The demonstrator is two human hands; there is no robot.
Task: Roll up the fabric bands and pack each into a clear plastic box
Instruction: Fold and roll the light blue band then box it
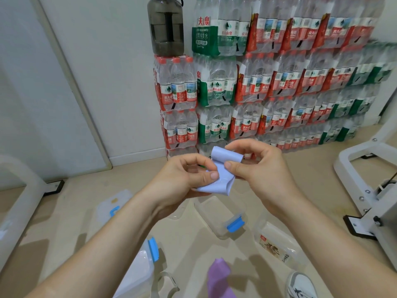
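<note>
We see both hands raised above the floor with a light blue fabric band stretched between them. The left hand pinches the band's lower part between thumb and curled fingers. The right hand pinches the upper part with thumb and forefinger, where the top end curls over into the start of a roll. The bottom end hangs loose in a soft fold.

Everything else we place from that band. Just below it on the floor lies a clear plastic box with a blue clasp. Below and to the left lies a flat clear piece with a blue clasp (a lid, by the look of it). Lower on that side is another clear box with a blue clasp at its rim. Below and to the right lies a clear box with a printed label. Straight below, at the frame's lower edge, a purple fabric band lies on the floor, and right of it we see the toe of a white shoe.

Behind the band, shrink-wrapped packs of bottled water are stacked against the wall, with a dark smoky jug standing on the leftmost stack. Far to the right stands a white metal frame.
</note>
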